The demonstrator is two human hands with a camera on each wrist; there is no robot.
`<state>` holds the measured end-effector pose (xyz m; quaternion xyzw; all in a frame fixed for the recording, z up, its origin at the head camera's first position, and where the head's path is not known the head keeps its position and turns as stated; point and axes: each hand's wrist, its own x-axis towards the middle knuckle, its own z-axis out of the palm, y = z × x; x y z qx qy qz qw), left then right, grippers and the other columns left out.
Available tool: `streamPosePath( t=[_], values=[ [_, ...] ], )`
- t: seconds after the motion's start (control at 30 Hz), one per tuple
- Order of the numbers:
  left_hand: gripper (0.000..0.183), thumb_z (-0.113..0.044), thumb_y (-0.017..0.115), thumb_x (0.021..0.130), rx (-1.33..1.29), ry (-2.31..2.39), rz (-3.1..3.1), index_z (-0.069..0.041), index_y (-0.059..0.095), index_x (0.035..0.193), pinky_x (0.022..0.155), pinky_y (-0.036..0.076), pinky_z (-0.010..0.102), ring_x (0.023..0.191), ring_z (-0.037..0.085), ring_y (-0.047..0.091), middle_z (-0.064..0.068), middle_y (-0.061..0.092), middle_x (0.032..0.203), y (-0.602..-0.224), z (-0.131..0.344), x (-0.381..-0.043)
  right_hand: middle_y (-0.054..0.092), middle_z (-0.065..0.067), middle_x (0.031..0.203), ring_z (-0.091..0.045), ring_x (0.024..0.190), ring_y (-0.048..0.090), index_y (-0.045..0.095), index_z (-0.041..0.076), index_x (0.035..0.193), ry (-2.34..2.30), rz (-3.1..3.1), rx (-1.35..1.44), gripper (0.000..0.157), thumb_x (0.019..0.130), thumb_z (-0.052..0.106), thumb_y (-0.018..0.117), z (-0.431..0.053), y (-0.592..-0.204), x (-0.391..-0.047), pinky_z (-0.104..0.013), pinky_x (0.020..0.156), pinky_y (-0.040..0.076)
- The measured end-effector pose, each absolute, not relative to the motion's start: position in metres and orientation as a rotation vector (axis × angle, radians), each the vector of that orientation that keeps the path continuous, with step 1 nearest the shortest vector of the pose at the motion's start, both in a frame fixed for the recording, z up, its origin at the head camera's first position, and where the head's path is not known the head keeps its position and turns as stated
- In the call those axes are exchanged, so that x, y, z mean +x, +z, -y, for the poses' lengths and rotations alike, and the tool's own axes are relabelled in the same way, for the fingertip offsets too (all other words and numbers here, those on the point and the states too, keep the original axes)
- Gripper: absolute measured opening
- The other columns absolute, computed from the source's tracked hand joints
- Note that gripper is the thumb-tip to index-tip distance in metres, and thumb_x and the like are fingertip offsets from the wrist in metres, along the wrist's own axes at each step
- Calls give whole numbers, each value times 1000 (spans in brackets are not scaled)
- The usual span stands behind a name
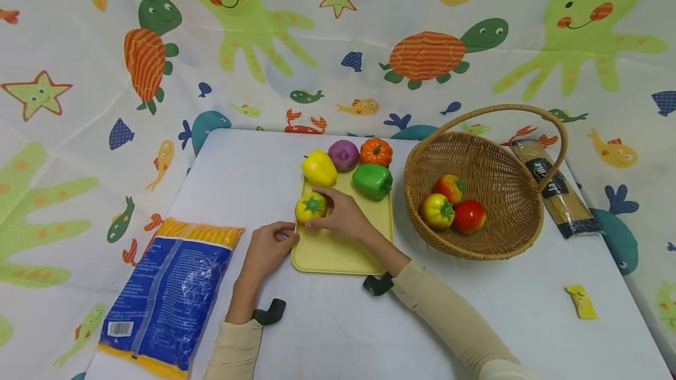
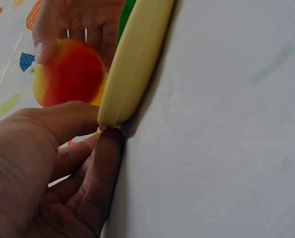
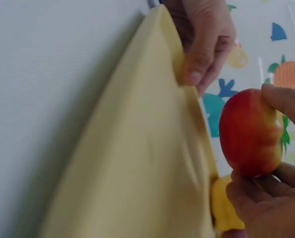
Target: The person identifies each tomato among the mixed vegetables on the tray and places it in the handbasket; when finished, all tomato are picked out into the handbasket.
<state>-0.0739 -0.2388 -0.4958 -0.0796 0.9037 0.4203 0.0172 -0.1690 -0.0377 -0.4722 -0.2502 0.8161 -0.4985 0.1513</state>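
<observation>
My right hand (image 1: 345, 216) holds a toy tomato (image 1: 310, 207), yellow with a green leafy top, over the left part of a pale yellow tray (image 1: 343, 254). Seen from the right wrist, the tomato's (image 3: 249, 133) side is red, gripped between thumb and fingers. My left hand (image 1: 268, 250) pinches the tray's left rim; the left wrist view has thumb and fingers on either side of that rim (image 2: 135, 64). At the tray's far end sit a yellow pepper (image 1: 320, 169), a purple round vegetable (image 1: 344, 155), a small orange pumpkin (image 1: 376, 152) and a green pepper (image 1: 372, 181).
Right of the tray stands a wicker basket (image 1: 499, 192) with a tall handle, holding red and yellow toy produce (image 1: 469, 216). Behind it lies a pasta packet (image 1: 554, 186). A yellow wrapped sweet (image 1: 581, 302) is at the right, a blue and yellow bag (image 1: 171, 295) at the left.
</observation>
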Motion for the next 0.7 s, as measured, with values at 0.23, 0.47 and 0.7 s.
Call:
streamPosePath(
  t=[0.23, 0.47, 0.7],
  values=[
    [33, -24, 72, 87, -257, 1308, -2809, -5, 72, 115, 67, 50, 33, 73, 13, 62, 0, 69, 87, -497, 238, -74, 54, -2, 134, -16, 115, 56, 50, 11, 143, -1576, -2257, -798, 79, 77, 35, 85, 22, -443, -168, -30, 100, 43],
    [33, -24, 73, 86, -242, 1310, -2822, -6, 73, 113, 67, 49, 33, 72, 13, 61, 0, 68, 85, -497, 239, -75, 48, 0, 140, -17, 117, 53, 51, 18, 143, -1613, -2278, -869, 75, 78, 31, 84, -2, -402, -160, -33, 98, 44],
    [31, -23, 73, 86, -240, 1322, -2838, -7, 73, 113, 67, 49, 33, 72, 13, 61, -1, 68, 84, -499, 238, -75, 50, 3, 139, -16, 118, 51, 52, 18, 143, -1611, -2249, -975, 72, 79, 26, 84, -36, -362, -151, -33, 97, 45]
  ],
)
